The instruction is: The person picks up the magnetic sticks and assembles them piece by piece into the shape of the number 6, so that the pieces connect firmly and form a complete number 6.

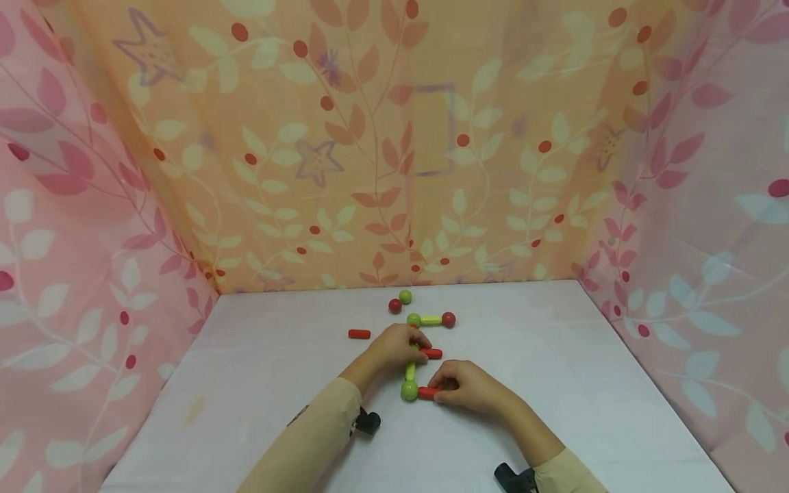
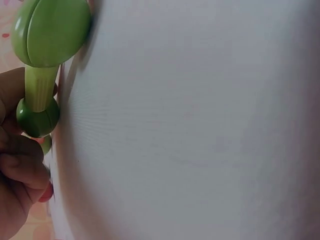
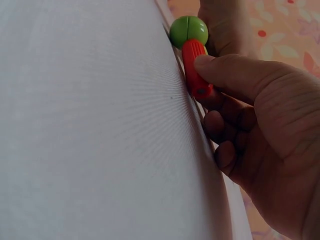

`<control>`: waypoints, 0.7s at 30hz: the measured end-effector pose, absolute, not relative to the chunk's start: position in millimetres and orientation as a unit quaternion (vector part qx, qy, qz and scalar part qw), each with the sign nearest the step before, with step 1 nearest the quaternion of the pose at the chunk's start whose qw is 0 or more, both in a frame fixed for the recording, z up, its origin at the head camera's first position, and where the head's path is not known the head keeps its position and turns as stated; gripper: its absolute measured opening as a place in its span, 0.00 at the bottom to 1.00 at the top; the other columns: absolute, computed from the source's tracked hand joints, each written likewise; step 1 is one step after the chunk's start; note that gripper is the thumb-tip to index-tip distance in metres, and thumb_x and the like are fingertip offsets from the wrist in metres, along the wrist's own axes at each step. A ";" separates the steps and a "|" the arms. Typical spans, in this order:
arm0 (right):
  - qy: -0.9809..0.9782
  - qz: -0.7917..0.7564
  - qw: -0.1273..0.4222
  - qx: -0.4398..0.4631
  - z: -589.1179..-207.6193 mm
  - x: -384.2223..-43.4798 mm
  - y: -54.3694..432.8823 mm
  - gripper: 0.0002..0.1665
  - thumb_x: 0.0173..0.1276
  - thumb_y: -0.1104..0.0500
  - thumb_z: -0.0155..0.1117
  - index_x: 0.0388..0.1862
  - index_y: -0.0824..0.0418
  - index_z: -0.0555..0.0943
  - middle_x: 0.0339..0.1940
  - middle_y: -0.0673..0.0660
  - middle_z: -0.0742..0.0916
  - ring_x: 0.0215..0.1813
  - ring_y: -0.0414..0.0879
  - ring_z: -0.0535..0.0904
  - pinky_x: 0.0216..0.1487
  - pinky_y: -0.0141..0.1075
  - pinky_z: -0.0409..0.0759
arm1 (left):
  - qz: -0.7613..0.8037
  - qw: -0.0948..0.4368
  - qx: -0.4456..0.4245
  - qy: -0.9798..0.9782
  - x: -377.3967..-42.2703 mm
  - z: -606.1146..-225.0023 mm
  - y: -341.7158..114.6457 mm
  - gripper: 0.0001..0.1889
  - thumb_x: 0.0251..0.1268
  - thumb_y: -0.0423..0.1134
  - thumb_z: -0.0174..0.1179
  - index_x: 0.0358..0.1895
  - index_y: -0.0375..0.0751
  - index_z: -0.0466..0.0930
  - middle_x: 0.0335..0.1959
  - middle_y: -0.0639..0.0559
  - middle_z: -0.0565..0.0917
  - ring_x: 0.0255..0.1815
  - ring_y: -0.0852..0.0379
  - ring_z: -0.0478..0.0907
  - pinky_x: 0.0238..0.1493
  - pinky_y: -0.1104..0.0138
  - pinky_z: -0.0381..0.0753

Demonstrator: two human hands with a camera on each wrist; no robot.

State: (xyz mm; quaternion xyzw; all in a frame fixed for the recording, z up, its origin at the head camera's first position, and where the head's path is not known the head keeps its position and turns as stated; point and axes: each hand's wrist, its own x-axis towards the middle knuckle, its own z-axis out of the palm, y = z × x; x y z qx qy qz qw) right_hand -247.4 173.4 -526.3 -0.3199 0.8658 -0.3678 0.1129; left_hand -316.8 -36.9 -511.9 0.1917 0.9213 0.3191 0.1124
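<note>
A partly built shape of balls and rods lies on the white table, in the middle of the head view. My right hand (image 1: 471, 387) pinches a red rod (image 3: 195, 67) between thumb and fingers. The rod's far end meets the near green ball (image 1: 409, 390). From that ball a yellow-green rod (image 2: 40, 89) runs to a second green ball (image 2: 38, 117), which my left hand (image 1: 397, 344) grips and partly hides. Another red rod (image 1: 434, 354) sticks out to the right beside the left fingertips. Farther back, a third green ball (image 1: 414, 320) joins a yellow-green rod (image 1: 431, 320) ending in a red ball (image 1: 448, 320).
A loose red rod (image 1: 359, 334) lies left of the shape. Behind it sit a separate red ball (image 1: 395, 306) and green ball (image 1: 405, 296). Flowered cloth walls (image 1: 370, 226) enclose the white table (image 1: 246, 383) at the back and both sides.
</note>
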 end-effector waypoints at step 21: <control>0.861 -0.295 0.192 -0.367 -474.9 -262.8 173.6 0.12 0.56 0.49 0.67 0.40 0.49 0.83 0.34 0.41 0.82 0.36 0.40 0.76 0.37 0.32 0.75 | 0.404 0.117 0.171 0.891 -309.6 -520.0 -43.4 0.09 0.47 0.48 0.69 0.34 0.64 0.83 0.33 0.67 0.80 0.40 0.59 0.71 0.37 0.65 0.72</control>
